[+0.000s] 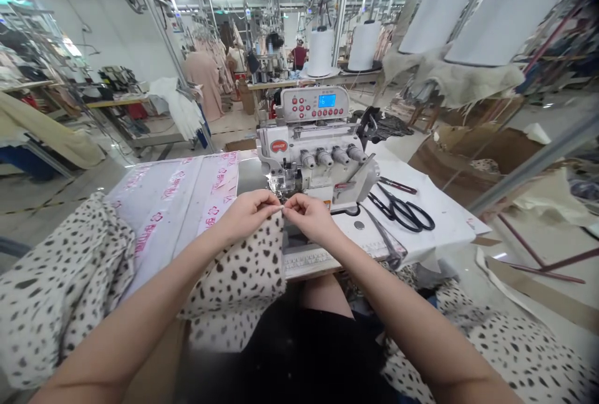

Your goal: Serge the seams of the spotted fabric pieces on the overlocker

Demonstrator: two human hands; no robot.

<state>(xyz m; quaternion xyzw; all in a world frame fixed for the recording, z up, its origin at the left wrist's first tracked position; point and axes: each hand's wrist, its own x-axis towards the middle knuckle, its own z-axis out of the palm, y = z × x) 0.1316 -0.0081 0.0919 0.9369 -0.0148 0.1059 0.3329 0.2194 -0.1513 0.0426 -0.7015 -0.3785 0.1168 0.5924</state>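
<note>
My left hand and my right hand meet in front of the overlock sewing machine, both pinching the top edge of a cream fabric with black spots. The fingertips of the two hands almost touch, just in front of the machine's presser foot. The fabric hangs down from my fingers over the table's front edge toward my lap. More of the same spotted fabric is heaped at my left and lies at the lower right.
Black scissors lie on the white table right of the machine. Clear plastic with pink print covers the table's left part. White thread cones stand behind. Cardboard boxes sit at right; other workers and garment racks are far back.
</note>
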